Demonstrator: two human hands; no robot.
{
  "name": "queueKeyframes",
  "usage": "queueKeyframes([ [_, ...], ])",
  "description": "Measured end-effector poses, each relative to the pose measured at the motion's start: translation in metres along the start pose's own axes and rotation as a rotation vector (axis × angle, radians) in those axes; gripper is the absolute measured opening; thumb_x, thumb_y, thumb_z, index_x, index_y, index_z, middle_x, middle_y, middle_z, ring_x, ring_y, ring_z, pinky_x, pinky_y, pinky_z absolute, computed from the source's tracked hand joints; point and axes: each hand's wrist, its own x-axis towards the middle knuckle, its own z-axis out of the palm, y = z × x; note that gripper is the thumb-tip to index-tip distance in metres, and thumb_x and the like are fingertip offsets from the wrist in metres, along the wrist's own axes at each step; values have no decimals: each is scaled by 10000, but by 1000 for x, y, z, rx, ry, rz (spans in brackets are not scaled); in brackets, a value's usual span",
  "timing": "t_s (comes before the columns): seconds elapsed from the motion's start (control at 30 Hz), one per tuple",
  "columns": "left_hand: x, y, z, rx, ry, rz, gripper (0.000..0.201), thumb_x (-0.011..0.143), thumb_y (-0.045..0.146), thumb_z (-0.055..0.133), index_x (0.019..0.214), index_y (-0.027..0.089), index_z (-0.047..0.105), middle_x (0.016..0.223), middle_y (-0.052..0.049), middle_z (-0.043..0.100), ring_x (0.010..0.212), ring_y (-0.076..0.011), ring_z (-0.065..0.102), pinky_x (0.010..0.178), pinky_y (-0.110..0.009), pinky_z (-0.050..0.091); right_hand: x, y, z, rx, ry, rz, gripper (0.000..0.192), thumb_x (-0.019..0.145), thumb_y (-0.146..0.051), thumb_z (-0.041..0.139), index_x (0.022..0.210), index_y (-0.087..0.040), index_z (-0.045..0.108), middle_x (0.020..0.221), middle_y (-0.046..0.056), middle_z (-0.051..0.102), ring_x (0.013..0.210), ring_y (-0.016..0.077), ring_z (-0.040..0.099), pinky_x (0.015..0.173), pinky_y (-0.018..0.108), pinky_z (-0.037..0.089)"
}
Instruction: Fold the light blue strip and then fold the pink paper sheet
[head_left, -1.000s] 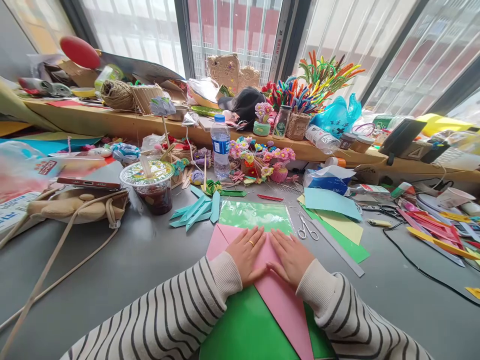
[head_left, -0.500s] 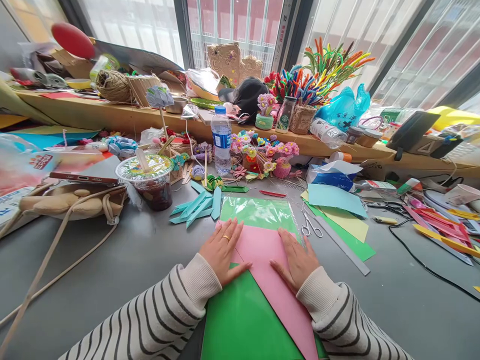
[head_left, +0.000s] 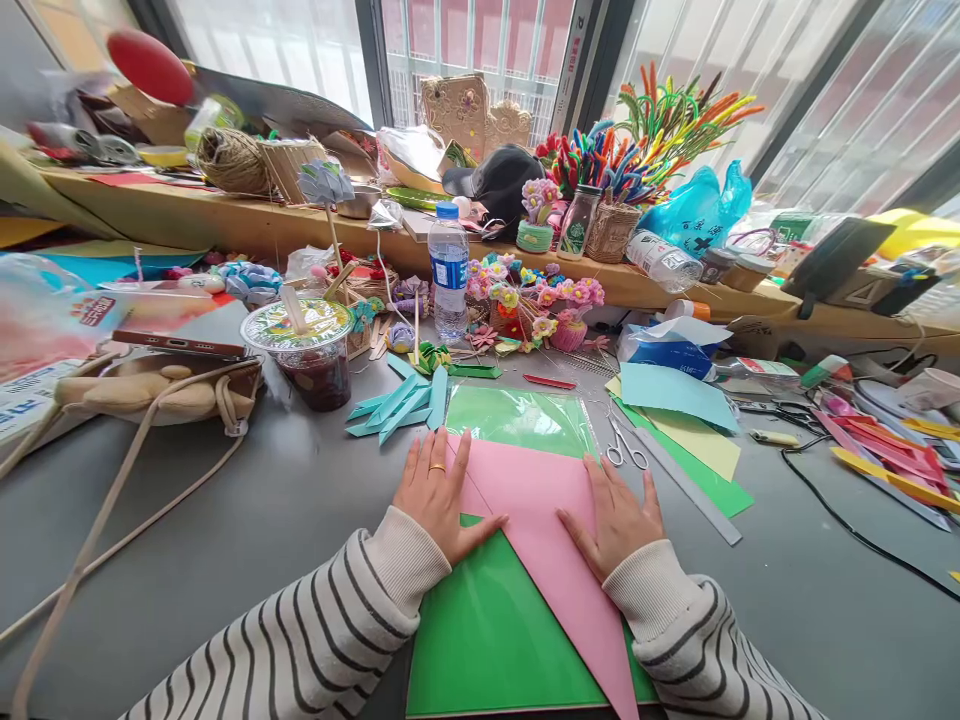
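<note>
A folded sheet of pink paper (head_left: 536, 490) lies over a stack of green paper (head_left: 495, 630), with one long point reaching toward me. My left hand (head_left: 439, 495) rests flat on its left side, thumb stretched inward, a ring on one finger. On the paper's right edge lies my right hand (head_left: 619, 515), fingers spread and palm down. Neither hand grips anything. Just beyond the pink sheet is a clear plastic sleeve (head_left: 521, 420) on the green. Small scissors (head_left: 625, 443) lie past my right fingertips.
Folded light-blue paper strips (head_left: 401, 400) lie ahead on the left, near a lidded drink cup (head_left: 304, 350). A water bottle (head_left: 448, 275) stands in the middle. To the right are a metal ruler (head_left: 690, 487) and blue paper (head_left: 679, 398). A crowded wooden ledge (head_left: 315, 235) runs behind.
My hands have slid slightly apart over the pink paper, the right one moving further right. The camera view has shifted a little. The paper's fold looks the same.
</note>
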Motion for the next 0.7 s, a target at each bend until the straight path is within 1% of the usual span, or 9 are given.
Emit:
queueKeyframes([
  [0.13,0,0,-1,1,-1,-14,970,554,728,302,1246,51,244,1204,-261,342,1130,-360,285,925,-491,151,0,-1,0,-32,11,5,650,761,-525,232,1224,-73,290,1164,139,464,1100,283,366,926,549,30],
  [0.27,0,1,-1,-3,-3,-15,958,563,724,294,1246,54,246,1208,-255,340,1134,-355,281,927,-487,150,-1,-2,-3,-33,17,14,657,755,-528,238,1219,-67,292,1157,140,470,1095,280,372,928,551,10],
  [0.43,0,0,-2,-1,5,-7,947,572,720,283,1246,56,248,1205,-247,350,1136,-349,280,928,-489,144,-1,-6,-7,-16,39,81,671,742,-545,245,1212,-68,298,1146,139,478,1101,273,371,948,523,13],
  [0.7,0,1,-1,25,-9,-16,941,574,718,278,1250,64,246,1205,-243,359,1144,-343,277,937,-501,110,-2,-2,-8,0,68,91,688,721,-580,263,1157,-58,366,1102,157,512,1054,278,423,941,520,29],
])
